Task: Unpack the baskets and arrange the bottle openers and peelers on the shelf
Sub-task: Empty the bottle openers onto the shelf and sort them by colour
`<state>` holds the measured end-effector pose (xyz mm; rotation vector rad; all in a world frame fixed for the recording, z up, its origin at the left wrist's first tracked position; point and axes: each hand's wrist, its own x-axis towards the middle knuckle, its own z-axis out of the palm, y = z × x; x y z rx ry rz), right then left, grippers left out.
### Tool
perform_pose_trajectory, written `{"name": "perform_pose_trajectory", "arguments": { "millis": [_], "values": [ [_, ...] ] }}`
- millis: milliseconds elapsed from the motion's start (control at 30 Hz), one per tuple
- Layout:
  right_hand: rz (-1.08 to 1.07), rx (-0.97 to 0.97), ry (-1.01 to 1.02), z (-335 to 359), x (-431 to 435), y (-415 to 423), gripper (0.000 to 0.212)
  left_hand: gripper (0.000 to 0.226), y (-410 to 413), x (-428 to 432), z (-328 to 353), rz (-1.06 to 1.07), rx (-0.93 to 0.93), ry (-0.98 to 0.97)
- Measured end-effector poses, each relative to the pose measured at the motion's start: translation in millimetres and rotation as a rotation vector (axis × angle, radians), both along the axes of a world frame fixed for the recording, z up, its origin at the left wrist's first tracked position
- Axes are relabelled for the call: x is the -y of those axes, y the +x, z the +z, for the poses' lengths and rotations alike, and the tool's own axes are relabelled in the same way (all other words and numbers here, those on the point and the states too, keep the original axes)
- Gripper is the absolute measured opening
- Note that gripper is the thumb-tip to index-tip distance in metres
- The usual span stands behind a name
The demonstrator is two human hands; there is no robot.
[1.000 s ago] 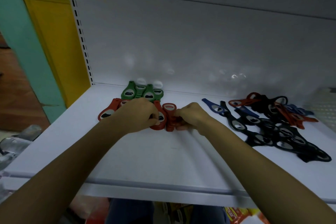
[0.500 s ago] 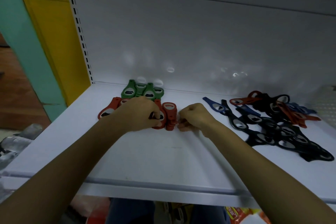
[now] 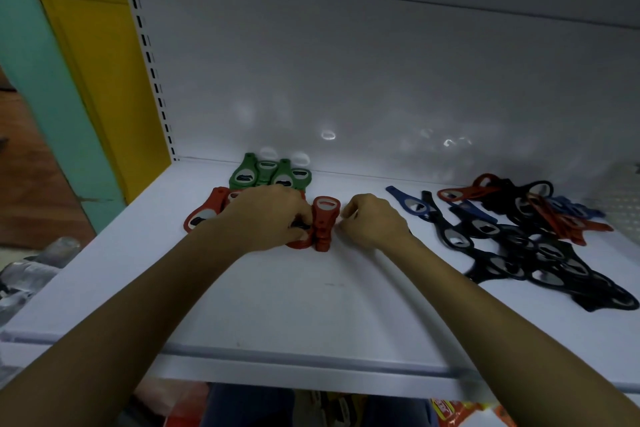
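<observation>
On the white shelf, a row of green bottle openers lies at the back. Red bottle openers lie in front of them. My left hand covers the middle of the red row, its fingers curled round a red opener whose lower end shows under them. A red opener stack stands just right of that hand. My right hand rests on the shelf beside the stack, fingers curled, a small gap between fingertips and stack, holding nothing.
A loose pile of black, blue and red openers spreads over the right of the shelf. A pale mesh basket shows at the far right edge. The shelf's slotted upright and a yellow panel bound the left.
My right hand has let go of the red opener stack and drawn back a little to the right. My left hand stays on the red row.
</observation>
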<state>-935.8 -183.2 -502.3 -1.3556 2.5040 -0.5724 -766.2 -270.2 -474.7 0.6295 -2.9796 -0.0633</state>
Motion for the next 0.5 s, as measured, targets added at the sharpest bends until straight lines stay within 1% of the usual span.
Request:
{"name": "perform_pose_trajectory", "arguments": {
  "millis": [100,167,200,300,367,433,500],
  "values": [
    [0.055,-0.021,0.027,0,5,2,0.022,0.027,-1,2,-1,-0.002,0.003,-0.011],
    [0.059,-0.034,0.034,0,9,5,0.02,0.026,-2,2,-5,0.0,-0.04,-0.028],
    [0.057,-0.045,0.033,0,11,7,0.02,0.03,-2,1,-8,0.008,-0.075,-0.029],
    [0.073,-0.049,0.018,-3,13,7,0.02,0.056,-5,-3,-18,0.018,-0.169,0.006],
    [0.084,-0.022,-0.011,-5,11,4,0.021,0.066,-8,-5,-22,-0.005,-0.163,0.003],
    [0.096,0.034,-0.053,-7,8,0,0.021,0.062,-12,-7,-24,-0.011,-0.121,-0.017],
    [0.113,0.114,-0.086,-9,6,-4,0.017,0.055,-15,-8,-24,-0.008,-0.117,-0.038]
  ]
}}
